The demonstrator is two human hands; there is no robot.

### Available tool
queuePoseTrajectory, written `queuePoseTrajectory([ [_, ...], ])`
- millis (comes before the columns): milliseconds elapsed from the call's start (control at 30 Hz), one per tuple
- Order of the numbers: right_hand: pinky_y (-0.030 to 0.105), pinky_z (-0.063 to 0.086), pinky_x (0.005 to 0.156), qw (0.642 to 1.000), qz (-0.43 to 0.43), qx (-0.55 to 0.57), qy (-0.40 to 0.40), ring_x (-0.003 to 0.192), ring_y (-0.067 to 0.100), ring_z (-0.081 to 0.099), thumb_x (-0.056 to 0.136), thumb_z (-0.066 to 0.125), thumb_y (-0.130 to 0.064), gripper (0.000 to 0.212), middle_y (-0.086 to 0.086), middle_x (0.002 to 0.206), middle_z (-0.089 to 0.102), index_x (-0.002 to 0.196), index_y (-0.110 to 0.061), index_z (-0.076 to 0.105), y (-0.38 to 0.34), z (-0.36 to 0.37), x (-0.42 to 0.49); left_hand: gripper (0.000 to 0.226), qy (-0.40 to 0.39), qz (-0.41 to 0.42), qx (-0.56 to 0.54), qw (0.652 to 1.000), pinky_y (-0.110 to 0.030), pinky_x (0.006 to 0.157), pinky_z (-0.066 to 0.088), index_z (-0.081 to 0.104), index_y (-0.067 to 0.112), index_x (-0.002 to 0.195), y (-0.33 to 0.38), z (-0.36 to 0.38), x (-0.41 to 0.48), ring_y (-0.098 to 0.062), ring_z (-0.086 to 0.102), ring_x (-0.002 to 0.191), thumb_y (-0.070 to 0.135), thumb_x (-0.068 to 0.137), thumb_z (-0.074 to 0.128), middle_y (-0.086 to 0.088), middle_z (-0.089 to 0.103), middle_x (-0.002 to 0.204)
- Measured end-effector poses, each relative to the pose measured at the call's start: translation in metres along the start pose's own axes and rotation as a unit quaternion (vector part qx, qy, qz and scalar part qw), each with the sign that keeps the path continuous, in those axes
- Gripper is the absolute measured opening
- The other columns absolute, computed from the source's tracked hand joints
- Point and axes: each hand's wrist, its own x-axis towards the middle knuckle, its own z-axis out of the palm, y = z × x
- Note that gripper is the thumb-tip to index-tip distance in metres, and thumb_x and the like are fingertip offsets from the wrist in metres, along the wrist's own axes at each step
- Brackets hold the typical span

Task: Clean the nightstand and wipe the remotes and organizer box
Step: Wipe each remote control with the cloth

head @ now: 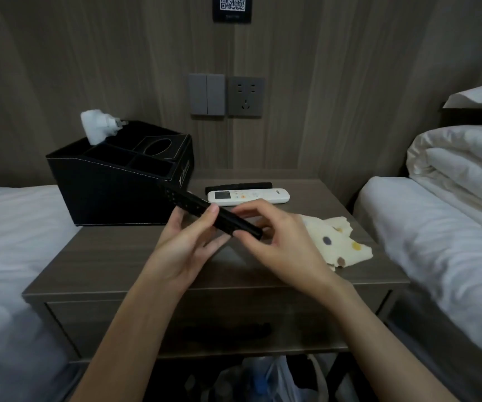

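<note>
I hold a long black remote (193,206) tilted above the brown nightstand (112,262). My left hand (187,245) grips its middle from below, and my right hand (274,239) pinches its near end. A white remote (248,196) lies flat at the back of the nightstand, with another black remote (238,185) just behind it. The black organizer box (112,192) stands at the back left with a white plug adapter (96,126) sticking out of it. A cream cloth with coloured dots (341,242) lies on the nightstand, to the right of my right hand.
Beds with white bedding flank the nightstand, left (7,242) and right (442,227). A folded duvet (460,158) is stacked on the right bed. Wall switches (206,94) and a socket (245,96) sit above. Plastic bags (265,378) lie under the nightstand's drawer (94,323).
</note>
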Motion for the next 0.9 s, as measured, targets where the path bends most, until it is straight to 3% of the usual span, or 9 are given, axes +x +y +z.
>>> queuePoseTrajectory([
  [100,0.025,0.054,0.077,0.997,0.025,0.032,0.059,0.093,0.003,0.064,0.087,0.068,-0.016,0.022,-0.017,0.101,0.069,0.107,-0.024,0.068,0.002,-0.007,0.006,0.022,0.02,0.004,0.008,1.0,-0.038,0.081,0.059,0.063,0.014,0.108,0.006,-0.003,0.001,-0.018,0.071,0.097,0.016,0.088,0.058,-0.007,0.074,0.105],
  [233,0.037,0.056,0.08,0.996,0.032,0.027,0.079,0.104,0.005,0.059,0.089,0.065,-0.015,0.024,-0.016,0.109,0.062,0.11,-0.027,0.065,0.013,-0.011,0.011,0.015,0.073,0.031,0.036,0.996,-0.028,0.071,0.061,0.061,0.008,0.107,0.013,-0.006,-0.001,-0.017,0.073,0.087,0.011,0.093,0.057,-0.004,0.076,0.093],
  [367,0.018,0.04,0.102,0.997,-0.041,-0.051,0.028,0.115,0.002,0.052,0.086,0.071,-0.022,0.037,-0.007,0.12,0.057,0.123,-0.02,0.064,0.016,-0.005,0.012,0.023,0.11,0.027,0.016,0.993,-0.024,0.067,0.06,0.062,0.01,0.114,0.012,-0.006,-0.002,-0.015,0.073,0.085,0.011,0.091,0.059,-0.008,0.072,0.104],
  [433,0.02,0.039,0.104,0.995,-0.046,-0.092,-0.008,0.117,0.006,0.052,0.082,0.075,-0.03,0.052,-0.008,0.122,0.058,0.13,-0.022,0.059,0.016,-0.002,0.014,0.025,0.116,0.029,0.009,0.993,-0.022,0.067,0.059,0.062,0.01,0.115,0.013,-0.007,-0.001,-0.014,0.073,0.085,0.011,0.09,0.061,-0.008,0.072,0.105],
  [533,0.026,0.042,0.101,0.991,-0.045,-0.121,-0.021,0.115,0.008,0.053,0.083,0.074,-0.028,0.052,-0.01,0.122,0.062,0.132,-0.025,0.057,0.015,-0.005,0.02,0.024,0.11,0.028,0.025,0.993,-0.023,0.07,0.06,0.063,0.01,0.113,0.015,-0.006,-0.002,-0.015,0.073,0.086,0.011,0.09,0.061,-0.008,0.073,0.103],
  [633,0.029,0.042,0.103,0.99,-0.03,-0.128,-0.048,0.119,0.009,0.054,0.085,0.072,-0.024,0.051,-0.007,0.128,0.062,0.133,-0.025,0.056,0.014,-0.017,0.031,0.026,0.089,0.02,0.05,0.995,-0.029,0.085,0.058,0.061,0.009,0.117,0.016,-0.008,-0.002,-0.019,0.072,0.096,0.013,0.091,0.059,-0.009,0.071,0.11],
  [700,0.037,0.042,0.104,0.984,-0.009,-0.169,-0.063,0.122,0.014,0.055,0.086,0.07,-0.025,0.051,-0.005,0.132,0.061,0.135,-0.026,0.055,0.016,-0.027,0.041,0.035,0.089,0.026,0.116,0.989,-0.033,0.095,0.051,0.056,0.012,0.127,0.016,-0.012,-0.001,-0.018,0.067,0.105,0.016,0.092,0.058,-0.005,0.069,0.113],
  [767,0.035,0.043,0.101,0.976,0.02,-0.201,-0.077,0.117,0.018,0.059,0.088,0.069,-0.024,0.05,-0.004,0.129,0.063,0.136,-0.026,0.054,0.023,-0.034,0.049,0.042,0.106,0.054,0.222,0.968,-0.029,0.094,0.048,0.05,0.019,0.134,0.014,-0.019,0.001,-0.012,0.062,0.107,0.017,0.093,0.058,0.002,0.066,0.112],
  [900,0.027,0.042,0.088,0.96,0.071,-0.246,-0.115,0.104,0.018,0.064,0.089,0.067,-0.024,0.051,0.001,0.117,0.069,0.138,-0.028,0.052,0.04,-0.038,0.059,0.047,0.106,0.107,0.449,0.881,-0.021,0.094,0.04,0.047,0.026,0.139,0.009,-0.034,0.007,-0.006,0.051,0.117,0.02,0.094,0.059,0.007,0.055,0.131],
])
